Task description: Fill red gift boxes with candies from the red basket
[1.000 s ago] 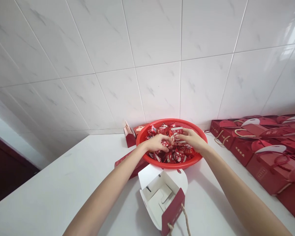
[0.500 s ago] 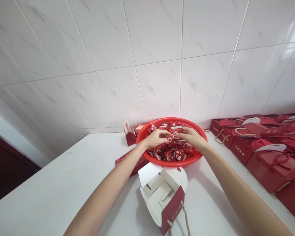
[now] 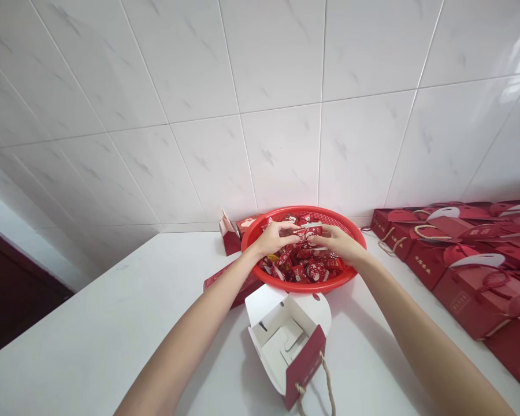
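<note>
Over a red plastic basket (image 3: 303,287) heaped with wrapped candies (image 3: 301,270), both of my hands are closed on a few small red packets of candy (image 3: 307,230). My left hand (image 3: 272,239) pinches them from the left side. From the right, my right hand (image 3: 341,244) grips them between thumb and fingers. The exact number held is hidden by my fingers. In front of the basket stands an open gift box (image 3: 304,367), maroon outside and white inside, with nothing in it and a rope handle.
Rows of maroon gift boxes (image 3: 463,294) with rope handles fill the right side of the white table (image 3: 134,312). A long red box (image 3: 242,293) lies left of the basket, partly behind my forearm. A small folded box (image 3: 230,236) stands near the tiled wall (image 3: 281,156).
My left fingers have come closer to the packets in my right hand, and the packets now sit between both hands. Basket and open box have stayed in place.
</note>
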The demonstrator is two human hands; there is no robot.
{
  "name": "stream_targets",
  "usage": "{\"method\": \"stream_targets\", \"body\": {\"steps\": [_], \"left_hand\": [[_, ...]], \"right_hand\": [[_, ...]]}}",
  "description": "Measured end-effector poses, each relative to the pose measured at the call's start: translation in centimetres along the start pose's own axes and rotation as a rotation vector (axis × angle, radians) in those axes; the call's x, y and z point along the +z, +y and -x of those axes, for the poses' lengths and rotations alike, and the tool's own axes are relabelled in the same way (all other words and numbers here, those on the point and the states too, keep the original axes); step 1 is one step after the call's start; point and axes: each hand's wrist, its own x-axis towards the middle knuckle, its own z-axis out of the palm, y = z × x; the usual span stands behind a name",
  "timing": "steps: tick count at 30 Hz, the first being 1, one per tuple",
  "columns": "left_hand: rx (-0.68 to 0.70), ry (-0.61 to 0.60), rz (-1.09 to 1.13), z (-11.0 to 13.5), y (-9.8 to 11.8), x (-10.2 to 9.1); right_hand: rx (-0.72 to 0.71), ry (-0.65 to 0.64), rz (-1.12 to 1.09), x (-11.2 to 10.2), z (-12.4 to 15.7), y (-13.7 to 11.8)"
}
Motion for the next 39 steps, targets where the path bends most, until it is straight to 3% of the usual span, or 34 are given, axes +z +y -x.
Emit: {"method": "stream_targets", "body": {"steps": [13, 20, 24, 27, 29, 32, 35, 39], "left_hand": [[0.006, 0.033, 0.062, 0.1, 0.1, 0.0], [0.015, -0.046, 0.059, 0.3, 0.6, 0.1], [0.044, -0.053, 0.009, 0.3, 0.6, 0.1], [0.056, -0.015, -0.062, 0.0, 0.4, 0.1], [0.016, 0.063, -0.156, -0.2, 0.0, 0.0], [-0.195, 0.172, -0.468, -0.4, -0.7, -0.3], [-0.38, 0.134, -0.69, -0.3, -1.5, -0.8], [-0.398, 0.091, -0.737, -0.2, -2.3, -1.2]], "right_hand": [[0.031, -0.007, 0.041, 0.1, 0.0, -0.2], [0.033, -0.018, 0.103, 0.2, 0.3, -0.6], [-0.013, -0.033, 0.095, 0.1, 0.3, -0.6], [-0.063, 0.025, 0.06, 0.0, 0.0, -0.2], [-0.094, 0.108, 0.039, -0.1, -0.2, 0.1], [-0.12, 0.198, 0.025, -0.1, -0.5, 0.5], [-0.113, 0.207, 0.025, -0.1, -0.5, 0.5], [-0.113, 0.186, 0.018, 0.0, -0.4, 0.3]]}}
